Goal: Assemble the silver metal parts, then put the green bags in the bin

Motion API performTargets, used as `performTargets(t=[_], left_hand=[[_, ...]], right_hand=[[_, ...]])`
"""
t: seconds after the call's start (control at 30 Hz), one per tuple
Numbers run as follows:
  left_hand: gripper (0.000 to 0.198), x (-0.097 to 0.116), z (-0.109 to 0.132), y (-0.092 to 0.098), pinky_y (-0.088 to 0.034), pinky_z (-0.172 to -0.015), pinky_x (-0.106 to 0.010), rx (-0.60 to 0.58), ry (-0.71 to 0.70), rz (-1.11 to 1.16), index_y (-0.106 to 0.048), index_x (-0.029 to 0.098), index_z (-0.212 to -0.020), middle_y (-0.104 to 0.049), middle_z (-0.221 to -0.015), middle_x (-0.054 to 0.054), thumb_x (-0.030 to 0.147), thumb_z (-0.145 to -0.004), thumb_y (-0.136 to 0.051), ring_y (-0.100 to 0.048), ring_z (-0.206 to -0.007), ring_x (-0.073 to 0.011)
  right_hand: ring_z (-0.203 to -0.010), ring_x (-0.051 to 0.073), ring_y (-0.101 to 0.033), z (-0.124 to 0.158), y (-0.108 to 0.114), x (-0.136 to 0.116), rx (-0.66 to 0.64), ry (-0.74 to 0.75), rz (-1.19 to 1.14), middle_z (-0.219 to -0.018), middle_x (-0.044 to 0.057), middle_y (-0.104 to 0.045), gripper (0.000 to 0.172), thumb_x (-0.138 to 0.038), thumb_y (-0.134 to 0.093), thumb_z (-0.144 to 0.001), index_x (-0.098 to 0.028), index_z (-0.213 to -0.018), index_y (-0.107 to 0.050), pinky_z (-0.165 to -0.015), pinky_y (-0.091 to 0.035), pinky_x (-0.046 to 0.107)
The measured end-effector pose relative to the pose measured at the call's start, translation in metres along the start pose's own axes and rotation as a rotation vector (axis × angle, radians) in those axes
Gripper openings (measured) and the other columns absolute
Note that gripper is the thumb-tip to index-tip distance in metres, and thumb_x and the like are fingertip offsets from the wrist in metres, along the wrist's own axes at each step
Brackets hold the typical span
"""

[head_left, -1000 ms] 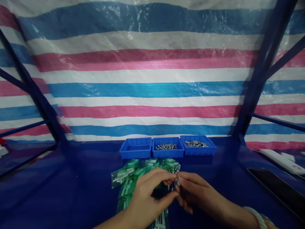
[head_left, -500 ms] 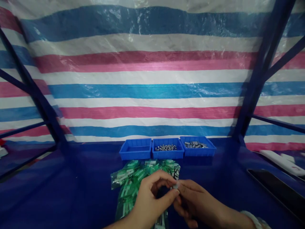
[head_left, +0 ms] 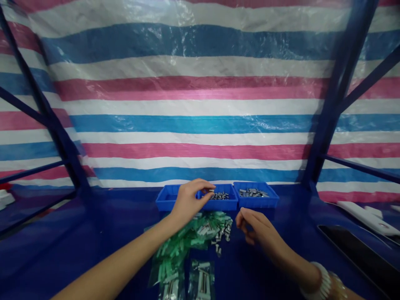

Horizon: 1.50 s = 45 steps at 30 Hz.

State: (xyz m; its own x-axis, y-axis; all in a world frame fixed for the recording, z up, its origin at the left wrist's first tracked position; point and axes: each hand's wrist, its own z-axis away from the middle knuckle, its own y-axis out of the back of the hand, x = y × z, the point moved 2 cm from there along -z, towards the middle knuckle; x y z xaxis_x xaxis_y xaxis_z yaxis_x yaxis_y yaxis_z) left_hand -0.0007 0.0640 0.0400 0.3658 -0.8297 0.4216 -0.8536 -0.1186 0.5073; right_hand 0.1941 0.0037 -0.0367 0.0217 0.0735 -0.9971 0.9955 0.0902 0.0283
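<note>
My left hand (head_left: pixel 190 199) reaches forward over the middle blue bin (head_left: pixel 222 203), its thumb and fingers pinched at the heap of small metal pieces (head_left: pixel 219 195) inside; what the pinch holds is too small to see. My right hand (head_left: pixel 256 227) hovers lower right, in front of the right blue bin (head_left: pixel 256 201), fingers curled in with nothing visible in them. Between the hands lies a pile of green-printed plastic bags (head_left: pixel 187 237) with loose metal pieces (head_left: pixel 221 236) at its right edge. Two filled clear bags (head_left: pixel 187 283) lie near the front.
The left blue bin (head_left: pixel 167 198) shows no parts. The blue table (head_left: pixel 106 233) is fenced by dark blue frame posts (head_left: pixel 336 96) and a striped tarp behind. A black flat object (head_left: pixel 359 254) and white objects (head_left: pixel 365 214) lie at the right.
My hands were together over the bags, working on a small piece. They have separated: the left moved forward to the middle bin, the right drifted right. The camera tilted down slightly.
</note>
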Motion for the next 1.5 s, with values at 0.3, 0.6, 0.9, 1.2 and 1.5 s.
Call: performTargets(t=[0.3, 0.6, 0.9, 1.2, 1.5], left_hand=[[0.02, -0.003, 0.019, -0.017, -0.057, -0.08, -0.038, -0.148, 0.037, -0.103, -0.071, 0.018, -0.097, -0.073, -0.11, -0.01, 0.014, -0.081, -0.061, -0.07, -0.095, -0.0227], [0.02, 0.037, 0.066, -0.007, -0.055, -0.085, -0.036, -0.148, 0.047, 0.006, -0.069, 0.02, -0.091, -0.073, -0.103, -0.008, 0.009, -0.084, -0.054, -0.069, -0.095, -0.0201], [0.023, 0.045, 0.072, -0.008, -0.056, -0.068, -0.028, -0.114, 0.202, 0.164, -0.067, 0.02, -0.097, -0.07, -0.092, -0.005, 0.008, -0.082, -0.053, -0.067, -0.076, -0.0155], [0.015, 0.048, 0.082, -0.023, -0.051, -0.062, -0.024, -0.233, 0.674, 0.735, -0.066, 0.015, -0.086, -0.069, -0.069, -0.002, 0.027, -0.079, -0.071, -0.065, -0.064, -0.0127], [0.022, 0.047, 0.081, -0.02, -0.049, -0.062, -0.022, -0.184, 0.686, 0.83, -0.066, 0.016, -0.081, -0.067, -0.067, 0.0, 0.032, -0.074, -0.078, -0.064, -0.064, -0.0109]], right_hand=[[-0.083, 0.018, -0.058, 0.014, -0.012, -0.005, -0.254, 0.512, 0.633, -0.089, 0.004, -0.063, 0.012, -0.014, -0.057, -0.085, -0.02, -0.092, -0.065, -0.076, -0.046, 0.03], [-0.089, 0.018, -0.062, 0.017, -0.025, 0.008, -0.449, 0.55, 0.814, -0.1, 0.005, -0.064, 0.026, -0.006, -0.05, -0.089, -0.021, -0.1, -0.067, -0.083, -0.049, 0.028], [-0.08, 0.016, -0.061, 0.017, -0.019, -0.001, -0.305, 0.501, 0.564, -0.091, 0.003, -0.065, 0.008, -0.015, -0.057, -0.09, -0.02, -0.094, -0.062, -0.073, -0.049, 0.026], [-0.072, 0.019, -0.062, 0.032, -0.018, -0.016, -0.092, 0.702, 0.406, -0.077, 0.004, -0.067, 0.003, -0.02, -0.07, -0.085, -0.021, -0.084, -0.067, -0.065, -0.049, 0.029], [-0.075, 0.02, -0.066, 0.036, -0.017, -0.023, -0.081, 0.655, 0.345, -0.081, 0.006, -0.071, 0.004, -0.023, -0.068, -0.086, -0.022, -0.09, -0.07, -0.07, -0.051, 0.029]])
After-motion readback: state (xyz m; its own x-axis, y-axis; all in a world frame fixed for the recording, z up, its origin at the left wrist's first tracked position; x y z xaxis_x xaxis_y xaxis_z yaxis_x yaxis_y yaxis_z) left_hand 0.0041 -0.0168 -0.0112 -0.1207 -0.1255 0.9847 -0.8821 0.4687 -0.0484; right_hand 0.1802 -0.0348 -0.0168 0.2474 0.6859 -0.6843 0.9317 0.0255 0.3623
